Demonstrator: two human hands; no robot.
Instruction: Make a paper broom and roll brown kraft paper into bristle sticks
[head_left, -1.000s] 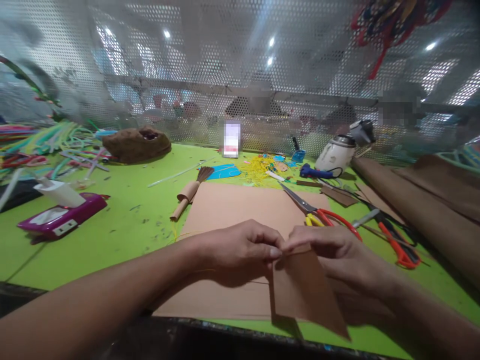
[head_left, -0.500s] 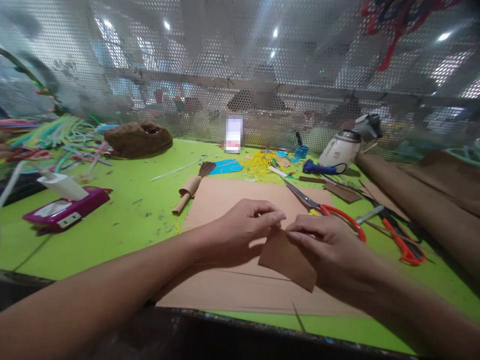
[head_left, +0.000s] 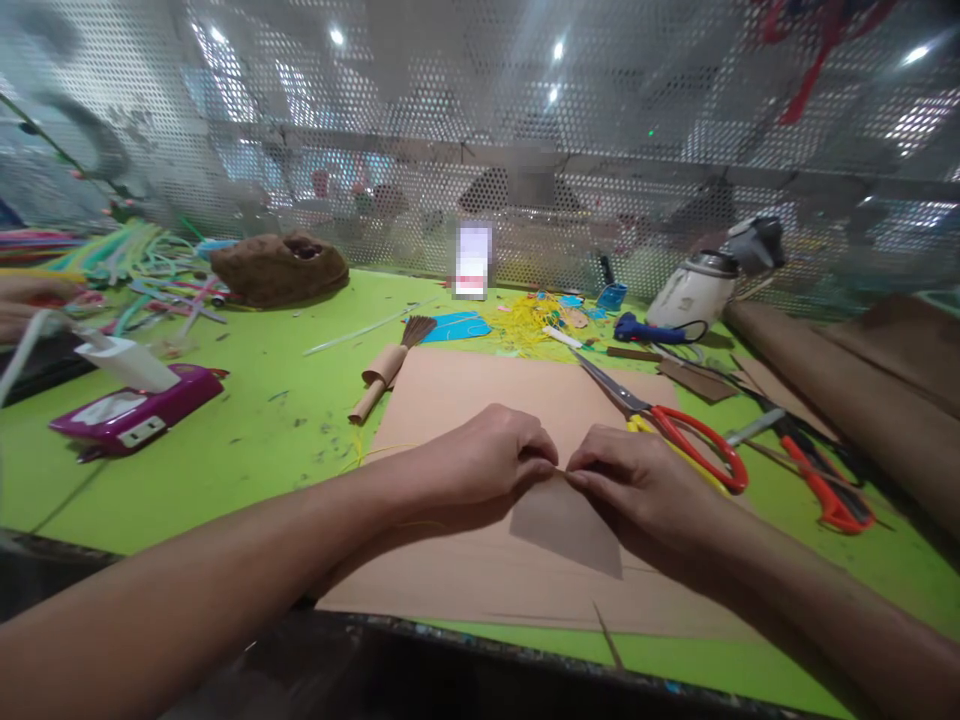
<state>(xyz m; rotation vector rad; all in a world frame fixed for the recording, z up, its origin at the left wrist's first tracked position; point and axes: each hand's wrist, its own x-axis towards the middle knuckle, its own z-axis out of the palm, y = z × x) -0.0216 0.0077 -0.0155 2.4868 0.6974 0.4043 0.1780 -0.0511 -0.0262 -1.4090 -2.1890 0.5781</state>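
Small flat piece of brown paper (head_left: 566, 530), held low over a large light-brown paper sheet (head_left: 465, 390) on the lime-green bench (head_left: 255, 430), near its front edge.

Head view: left hand (head_left: 499, 455) closed, thumb and finger pinching at the piece's top edge; right hand (head_left: 637, 480) closed likewise, gripping the same edge just beside it. The piece slants down beneath the fingers. Steel-bladed scissors with red and yellow handles (head_left: 619, 393) lie beyond the right hand, partly on the sheet.

Risks, as judged: uneven pull between the two pinches could tear or skew the thin edge; a loose pinch could let it slip. A sideways sweep of the right forearm might knock the scissors. Thin yellow strand (head_left: 360, 455) by the left forearm could snag on the arm and drag.

Hard to make out: fingertips cover the gripped edge, so any fold or curl there cannot be told. Lower part of the piece is blurred against the sheet. Forearms hide some of the sheet. Another person's hand (head_left: 30, 300) is cut off at the far left; the upright screen (head_left: 472, 262) is pixelated.
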